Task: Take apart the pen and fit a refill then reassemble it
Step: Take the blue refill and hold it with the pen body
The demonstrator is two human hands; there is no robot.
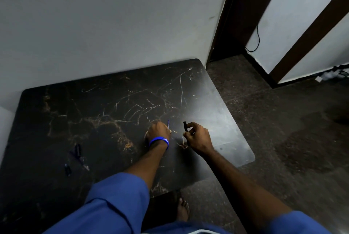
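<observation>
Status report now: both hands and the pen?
Left hand holds blue refill. Right hand holds black barrel. Parts apart. Nothing between.

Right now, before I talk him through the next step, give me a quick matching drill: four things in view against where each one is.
Things:
1. blue refill
2. black barrel
3. blue wristband
4. loose pen parts

Places:
A. lying on the table's left side
B. around the left wrist
C. in the right hand
D. in the left hand

Pairs: 1-D, 2-C, 3-B, 4-A
</observation>
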